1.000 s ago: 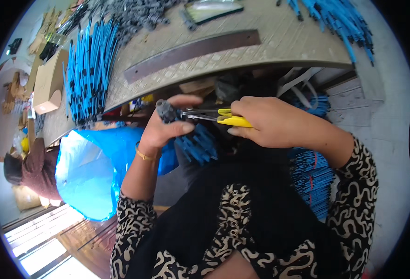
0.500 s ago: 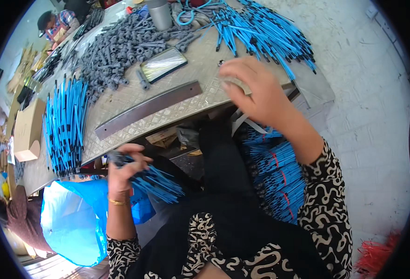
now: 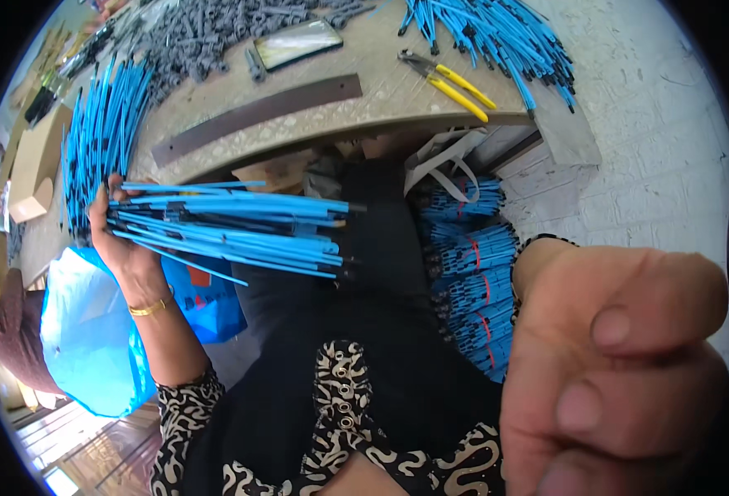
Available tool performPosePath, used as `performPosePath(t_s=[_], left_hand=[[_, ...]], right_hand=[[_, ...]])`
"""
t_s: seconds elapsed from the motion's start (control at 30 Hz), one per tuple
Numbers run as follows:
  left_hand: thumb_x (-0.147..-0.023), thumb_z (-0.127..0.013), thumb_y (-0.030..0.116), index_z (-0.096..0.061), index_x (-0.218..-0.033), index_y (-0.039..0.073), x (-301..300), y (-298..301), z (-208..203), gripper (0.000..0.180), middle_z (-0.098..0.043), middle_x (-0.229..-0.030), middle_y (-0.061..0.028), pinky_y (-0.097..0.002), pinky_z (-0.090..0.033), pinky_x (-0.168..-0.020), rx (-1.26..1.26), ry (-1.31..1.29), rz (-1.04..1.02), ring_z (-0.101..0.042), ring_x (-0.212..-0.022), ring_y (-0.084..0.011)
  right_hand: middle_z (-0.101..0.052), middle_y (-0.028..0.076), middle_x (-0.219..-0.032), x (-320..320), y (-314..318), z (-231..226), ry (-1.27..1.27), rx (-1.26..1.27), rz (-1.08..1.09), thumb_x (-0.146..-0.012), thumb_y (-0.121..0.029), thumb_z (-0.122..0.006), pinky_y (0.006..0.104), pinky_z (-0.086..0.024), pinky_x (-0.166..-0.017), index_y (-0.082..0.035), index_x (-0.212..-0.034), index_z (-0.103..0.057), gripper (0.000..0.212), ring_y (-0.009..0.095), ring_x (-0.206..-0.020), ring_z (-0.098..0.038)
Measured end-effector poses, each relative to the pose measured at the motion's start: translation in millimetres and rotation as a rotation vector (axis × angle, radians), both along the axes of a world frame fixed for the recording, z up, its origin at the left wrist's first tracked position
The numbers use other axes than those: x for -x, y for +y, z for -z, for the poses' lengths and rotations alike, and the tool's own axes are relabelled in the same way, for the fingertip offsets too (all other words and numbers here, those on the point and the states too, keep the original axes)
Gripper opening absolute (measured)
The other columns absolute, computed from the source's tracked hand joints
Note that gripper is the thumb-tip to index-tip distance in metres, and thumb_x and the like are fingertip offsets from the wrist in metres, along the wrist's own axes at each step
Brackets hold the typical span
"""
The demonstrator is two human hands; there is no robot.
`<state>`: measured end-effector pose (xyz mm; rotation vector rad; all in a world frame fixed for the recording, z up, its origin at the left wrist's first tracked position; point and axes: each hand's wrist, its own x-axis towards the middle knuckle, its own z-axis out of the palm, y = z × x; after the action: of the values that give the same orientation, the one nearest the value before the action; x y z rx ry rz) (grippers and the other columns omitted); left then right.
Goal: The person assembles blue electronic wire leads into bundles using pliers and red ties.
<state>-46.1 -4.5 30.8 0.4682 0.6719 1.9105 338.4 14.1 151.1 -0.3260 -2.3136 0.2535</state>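
My left hand (image 3: 124,236) is closed around one end of a loose bundle of thin blue cables (image 3: 248,227) with black tips. The bundle fans out to the right above my lap. Close to the camera at the lower right, my right hand (image 3: 612,364) is raised with its fingers curled in toward the palm. Whatever it may hold is hidden. On the table near the front edge lie yellow-handled pliers (image 3: 455,84), apart from both hands.
The table (image 3: 364,107) carries a dark metal bar (image 3: 257,116), a rectangular glossy object (image 3: 298,43), grey fittings (image 3: 215,33) and blue cable piles (image 3: 108,124) (image 3: 497,41). Red-banded cable bundles (image 3: 472,289) stack below. A blue bag (image 3: 91,331) and cardboard box (image 3: 38,165) are left.
My right hand has left the table and come up close to the camera, uncovering the pliers. My left hand has moved left and up, and its cable bundle now spreads out sideways.
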Motion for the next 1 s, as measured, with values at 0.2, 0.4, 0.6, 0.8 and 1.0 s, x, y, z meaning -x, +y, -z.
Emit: performPosePath(t_s=[0.2,0.4,0.6,0.8,1.0], left_hand=[[-0.082,-0.057,0.014,-0.056,-0.094,-0.003,-2.6,-2.1,15.8,0.022,-0.056,-0.072,-0.0045,-0.0401,-0.045,-0.080,0.028,-0.115,-0.005,-0.056,-0.077,-0.0217],[-0.082,-0.056,0.015,-0.057,-0.092,-0.003,-11.0,-7.1,0.0,0.020,-0.059,-0.073,-0.0055,-0.0372,-0.048,-0.078,0.109,-0.037,-0.232,-0.058,-0.075,-0.0217],[-0.082,-0.056,0.018,-0.056,-0.089,0.000,-23.1,-5.7,-30.4,0.019,-0.057,-0.069,-0.0027,-0.0394,-0.048,-0.074,0.018,-0.083,-0.184,-0.057,-0.071,-0.0205],[-0.080,-0.057,0.019,-0.055,-0.091,0.000,5.4,-41.1,-38.9,0.022,-0.056,-0.069,-0.0010,-0.0417,-0.047,-0.077,-0.050,-0.297,-0.127,-0.057,-0.070,-0.0200],[-0.080,-0.055,0.022,-0.054,-0.093,0.000,12.8,-44.4,-37.1,0.025,-0.057,-0.071,-0.0018,-0.0445,-0.046,-0.082,-0.049,-0.383,-0.067,-0.057,-0.075,-0.0215]], right_hand=[[-0.059,0.012,-0.092,43.7,-22.4,14.1,-0.104,0.045,0.011,-0.078,-0.026,-0.061,0.0393,-0.046,-0.065,-0.014,-0.100,-0.057,0.025,0.030,-0.079,-0.058],[-0.059,0.013,-0.098,22.7,-48.9,-17.0,-0.132,-0.012,-0.014,-0.081,-0.033,-0.060,0.0417,-0.047,-0.066,-0.016,-0.107,-0.056,0.031,0.032,-0.083,-0.059],[-0.060,0.013,-0.104,11.5,-95.0,-77.6,-0.066,-0.255,-0.027,-0.083,-0.040,-0.060,0.0440,-0.047,-0.067,-0.019,-0.115,-0.056,0.038,0.034,-0.087,-0.059],[-0.049,0.001,-0.057,28.9,-60.2,-55.5,0.411,-0.147,-0.106,-0.072,-0.008,-0.054,0.0303,-0.040,-0.052,-0.007,-0.054,-0.051,0.019,0.018,-0.048,-0.045],[-0.059,0.011,-0.097,59.6,15.9,100.7,-0.113,0.442,0.234,-0.081,-0.011,-0.060,0.0312,-0.048,-0.073,-0.001,-0.120,-0.049,0.042,0.022,-0.081,-0.059]])
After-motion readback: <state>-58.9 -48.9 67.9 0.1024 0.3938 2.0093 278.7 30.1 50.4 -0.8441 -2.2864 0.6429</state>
